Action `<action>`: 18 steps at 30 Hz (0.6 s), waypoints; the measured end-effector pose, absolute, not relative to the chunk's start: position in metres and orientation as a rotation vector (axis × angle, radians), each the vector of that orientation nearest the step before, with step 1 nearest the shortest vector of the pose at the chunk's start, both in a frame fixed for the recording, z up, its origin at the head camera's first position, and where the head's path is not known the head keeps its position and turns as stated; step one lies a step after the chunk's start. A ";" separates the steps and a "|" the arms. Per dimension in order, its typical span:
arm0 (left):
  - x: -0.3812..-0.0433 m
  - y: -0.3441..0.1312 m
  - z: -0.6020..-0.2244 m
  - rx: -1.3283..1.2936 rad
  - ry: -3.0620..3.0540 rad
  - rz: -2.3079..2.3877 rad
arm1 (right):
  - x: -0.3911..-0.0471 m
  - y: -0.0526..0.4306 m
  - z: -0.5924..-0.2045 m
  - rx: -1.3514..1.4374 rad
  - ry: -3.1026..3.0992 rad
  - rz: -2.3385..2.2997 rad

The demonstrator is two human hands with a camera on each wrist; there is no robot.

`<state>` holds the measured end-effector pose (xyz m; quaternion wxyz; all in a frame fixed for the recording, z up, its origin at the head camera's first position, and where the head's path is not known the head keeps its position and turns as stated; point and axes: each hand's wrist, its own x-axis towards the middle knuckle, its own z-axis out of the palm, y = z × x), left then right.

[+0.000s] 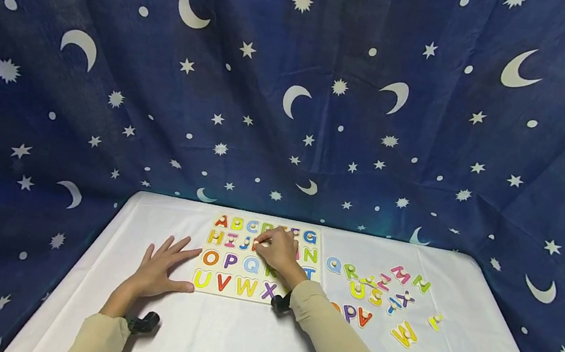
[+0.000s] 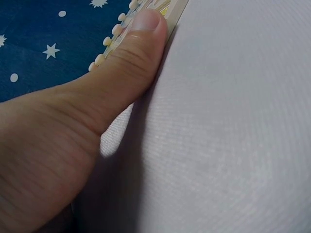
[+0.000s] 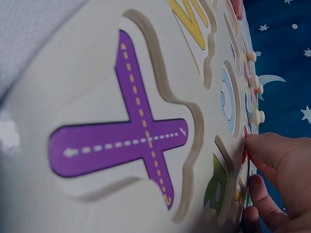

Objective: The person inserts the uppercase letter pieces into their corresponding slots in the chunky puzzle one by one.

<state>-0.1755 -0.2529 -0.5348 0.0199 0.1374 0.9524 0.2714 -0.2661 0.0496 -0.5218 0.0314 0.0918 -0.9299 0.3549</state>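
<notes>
A wooden alphabet puzzle board [image 1: 233,285] lies on the white table. My right hand [image 1: 278,250] is over its second row, just right of the J piece [image 1: 245,243]. In the right wrist view its thumb and fingers pinch a red letter piece [image 3: 245,151] at the board's surface; the fingers hide most of it. My left hand [image 1: 157,270] lies spread at the board's left side, thumb and a fingertip touching the edge. In the left wrist view the thumb [image 2: 126,58] rests against the board's edge. The purple X slot [image 3: 146,138] shows close up in the right wrist view.
Loose letter pieces lie right of the board, among them a blue Q [image 1: 334,264], a green N [image 1: 421,283], a red V [image 1: 364,318] and a yellow W [image 1: 404,334]. Behind the table hangs a dark blue curtain [image 1: 269,124] with moons and stars.
</notes>
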 end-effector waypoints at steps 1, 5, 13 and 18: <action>-0.176 -0.253 -0.535 0.425 2.955 0.842 | -0.266 0.050 -0.521 0.288 -2.865 1.093; -0.176 -0.252 -0.536 0.416 2.949 0.838 | -0.264 0.053 -0.520 0.346 -2.874 1.067; -0.175 -0.251 -0.536 0.405 2.945 0.844 | -0.262 0.080 -0.502 0.658 -2.857 0.988; -0.175 -0.252 -0.534 0.414 2.950 0.844 | -0.260 0.109 -0.482 0.770 -2.861 0.926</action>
